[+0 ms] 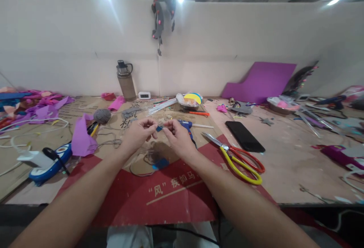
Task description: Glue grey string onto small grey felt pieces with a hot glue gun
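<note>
My left hand (pixel 143 131) and my right hand (pixel 178 137) meet above the cardboard, fingertips pinched together. Between them sits a small blue piece (pixel 159 128), perhaps felt, held at its two sides and partly covered by the fingers. Below the hands, another blue piece (pixel 161 164) lies on the cardboard beside loose grey yarn (pixel 142 173). Just behind my right hand is a blue glue gun (pixel 186 124) with a white glue stick in its back. Scissors (pixel 236 157) with red and yellow handles lie to the right, blades parted slightly.
A black phone (pixel 245 136) lies right of the scissors. A blue power strip (pixel 51 164), a purple felt scrap (pixel 84 136) and a grey yarn ball (pixel 102 116) are at left. Behind stand a bottle (pixel 126 85) and a metal bowl (pixel 189 105). Red-printed cardboard (pixel 127 202) covers the front edge.
</note>
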The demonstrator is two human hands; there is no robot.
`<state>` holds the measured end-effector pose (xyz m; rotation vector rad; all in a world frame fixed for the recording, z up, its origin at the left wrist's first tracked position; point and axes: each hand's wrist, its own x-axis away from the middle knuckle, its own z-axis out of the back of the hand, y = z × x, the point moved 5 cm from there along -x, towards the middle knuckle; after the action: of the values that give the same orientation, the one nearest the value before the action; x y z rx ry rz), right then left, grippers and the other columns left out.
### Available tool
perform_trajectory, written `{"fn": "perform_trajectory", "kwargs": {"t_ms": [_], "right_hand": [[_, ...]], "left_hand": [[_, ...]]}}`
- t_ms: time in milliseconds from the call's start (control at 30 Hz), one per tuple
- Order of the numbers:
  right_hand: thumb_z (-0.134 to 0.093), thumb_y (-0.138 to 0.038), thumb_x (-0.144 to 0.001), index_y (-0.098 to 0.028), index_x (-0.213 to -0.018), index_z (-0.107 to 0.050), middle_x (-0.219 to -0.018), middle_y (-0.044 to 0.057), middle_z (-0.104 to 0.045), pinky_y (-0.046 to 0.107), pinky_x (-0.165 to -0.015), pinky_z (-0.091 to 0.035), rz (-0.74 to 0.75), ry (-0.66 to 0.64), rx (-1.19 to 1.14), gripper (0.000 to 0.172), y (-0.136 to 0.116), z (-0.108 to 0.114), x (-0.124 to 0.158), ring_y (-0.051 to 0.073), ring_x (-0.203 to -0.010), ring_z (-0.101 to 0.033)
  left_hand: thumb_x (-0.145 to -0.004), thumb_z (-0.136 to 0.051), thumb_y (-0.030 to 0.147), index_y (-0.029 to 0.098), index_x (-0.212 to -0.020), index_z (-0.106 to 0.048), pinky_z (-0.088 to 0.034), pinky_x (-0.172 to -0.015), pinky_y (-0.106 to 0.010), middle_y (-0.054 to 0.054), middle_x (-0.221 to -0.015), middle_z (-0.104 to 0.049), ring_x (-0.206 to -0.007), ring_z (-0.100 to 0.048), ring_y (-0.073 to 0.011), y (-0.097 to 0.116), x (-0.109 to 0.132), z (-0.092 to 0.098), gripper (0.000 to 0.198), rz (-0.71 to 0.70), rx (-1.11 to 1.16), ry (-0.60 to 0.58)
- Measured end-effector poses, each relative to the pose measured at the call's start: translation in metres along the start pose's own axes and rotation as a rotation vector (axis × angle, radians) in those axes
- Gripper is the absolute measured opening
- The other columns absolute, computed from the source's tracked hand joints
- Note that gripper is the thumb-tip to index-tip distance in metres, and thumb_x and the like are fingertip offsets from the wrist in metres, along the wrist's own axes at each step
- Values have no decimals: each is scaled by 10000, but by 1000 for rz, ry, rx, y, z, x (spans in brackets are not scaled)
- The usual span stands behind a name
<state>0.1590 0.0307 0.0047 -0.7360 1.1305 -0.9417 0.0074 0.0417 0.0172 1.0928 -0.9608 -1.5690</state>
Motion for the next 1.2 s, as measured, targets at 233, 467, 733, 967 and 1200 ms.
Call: {"fn": "perform_trajectory", "kwargs": {"t_ms": [233,467,733,967,1200], "right_hand": [[-482,-279,-863,-199,-762,-550,-692,-19,-552,251,-646,-381,42,-78,101,146,-6,-6,3,131,-658,-499],[-464,-138,-832,-201,-750,-607,-755,10,-638,240,-685,-402,138,-208,200,177,-9,-25,11,138,-700,-557],[-506,-328,-896,-194,-657,-608,-702,14,-626,245,-658,-369,185,-196,330,293,-17,0,-5,136,-678,-524],[-642,-380,-776,-189,-717,-589,-719,115,-620,317,-625,-369,-186,18,779,207,25,62,-17,222,-678,-562],[-591,-227,-665,-220,-643,-531,-531,32,-527,305,-533,-355,-449,22,457,64,68,55,-19,196,-532,-525]], "left_hand": [[-780,-630,381,169,-806,-585,-355,-405,-192,-18,-606,-671,-386,-451,-69,2,2,7,219,-41,-14,182],[-686,-712,359,167,-770,-569,-360,-380,-185,-1,-628,-621,-512,-595,-121,-8,-2,3,254,35,235,184],[-670,-695,268,173,-726,-538,-359,-429,-165,43,-584,-552,-489,-536,-70,-7,-10,13,192,40,426,320],[-707,-691,312,157,-759,-548,-325,-446,-188,19,-542,-591,-440,-461,-61,-14,-11,18,217,-9,368,305],[-724,-694,312,150,-749,-586,-312,-449,-193,24,-545,-583,-434,-428,-51,-17,-13,18,196,-11,342,264]]}}
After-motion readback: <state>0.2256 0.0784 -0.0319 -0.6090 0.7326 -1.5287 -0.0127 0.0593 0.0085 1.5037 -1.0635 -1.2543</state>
